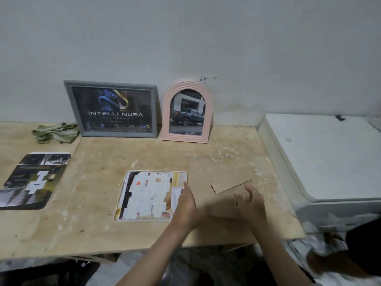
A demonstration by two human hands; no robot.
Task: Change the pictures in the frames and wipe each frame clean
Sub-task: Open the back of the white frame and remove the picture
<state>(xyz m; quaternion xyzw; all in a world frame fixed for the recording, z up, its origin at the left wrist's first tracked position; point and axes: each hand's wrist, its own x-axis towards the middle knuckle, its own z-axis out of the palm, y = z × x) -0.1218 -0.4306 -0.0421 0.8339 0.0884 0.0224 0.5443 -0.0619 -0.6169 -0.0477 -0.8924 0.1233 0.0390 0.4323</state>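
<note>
Frames: grey frame [112,109] holds logo print, pink frame [187,112] truck photo.

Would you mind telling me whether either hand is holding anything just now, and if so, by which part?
Nothing is held. The left hand lies open at the right edge of the picture on the table; the right hand hovers open.

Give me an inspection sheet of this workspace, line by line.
Surface: wooden table, scuffed, pale marks.
Job's things: grey frame and pink arched frame upright against the wall; two loose prints, one at centre, one at left; cardboard backing at right; green cloth.
Clutter: nothing seen.
Hands: left hand touches the centre print, fingers straight; right hand open by the backing.
Cables: nothing seen.
Surroundings: grey wall; white appliance at right.
</note>
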